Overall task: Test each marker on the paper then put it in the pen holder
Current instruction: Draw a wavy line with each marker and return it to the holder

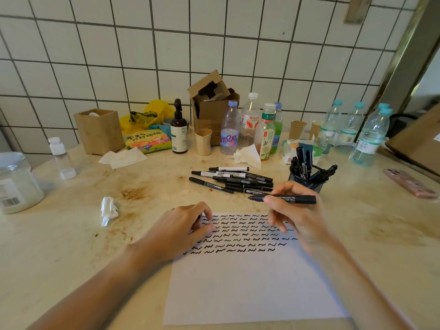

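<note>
The right hand pinched a marker mid-barrel, held level above the paper, just beside the pen holder. The left hand rested on the paper's edge, fingers curled — whether round a cap was unclear. The marker looked light, rigid, smooth — best gripped mid-barrel.

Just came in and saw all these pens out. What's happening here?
A person is testing markers. The right hand holds a black marker above the paper, which is already filled with rows of squiggles. The left hand rests on the paper's corner. A pile of markers lies behind the paper, and several stand in the mesh pen holder.
</note>
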